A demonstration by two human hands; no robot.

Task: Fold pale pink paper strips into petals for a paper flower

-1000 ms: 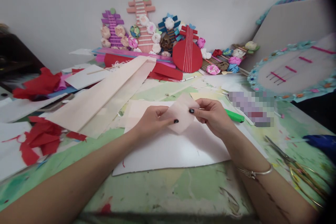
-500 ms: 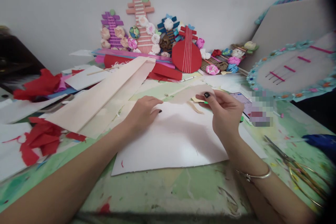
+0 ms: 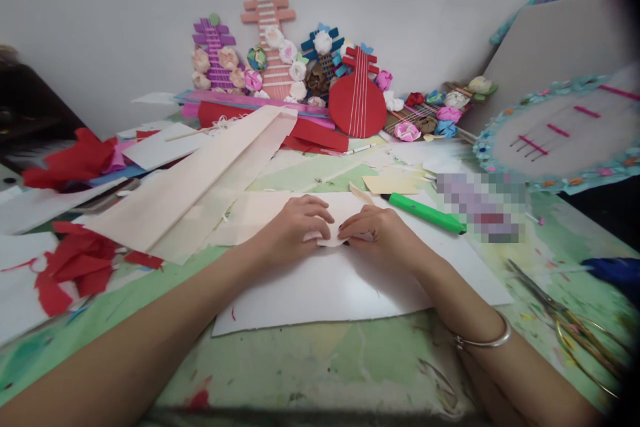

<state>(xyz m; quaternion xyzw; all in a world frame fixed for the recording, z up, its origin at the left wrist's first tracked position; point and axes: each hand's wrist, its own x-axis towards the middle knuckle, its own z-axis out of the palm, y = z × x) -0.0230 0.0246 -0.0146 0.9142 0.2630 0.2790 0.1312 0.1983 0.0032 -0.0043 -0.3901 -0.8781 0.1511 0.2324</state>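
Note:
A small pale cream piece of paper (image 3: 331, 241) is pinched between my two hands, low over a white board (image 3: 320, 300). My left hand (image 3: 300, 227) has its fingers curled at the paper's left edge. On the right side, my right hand (image 3: 373, 230) grips it with thumb and fingertips pressed together. My fingers cover much of the paper. Another pale cream sheet (image 3: 250, 213) lies to the left, partly under my left hand. A curled cream strip (image 3: 361, 194) and a green marker (image 3: 427, 213) lie just beyond my right hand.
Gold-handled scissors (image 3: 560, 320) lie at the right. Long folded cream paper (image 3: 195, 180) and red crumpled paper (image 3: 80, 263) cover the left side. At the back stand a red paper lute (image 3: 357, 103) and several flower-decorated instrument models. A blue-edged oval fan shape (image 3: 560, 133) leans at the right.
My right hand has come down and left from its raised position with the cream paper. My left hand has shifted right to meet it, and the green marker now shows fully.

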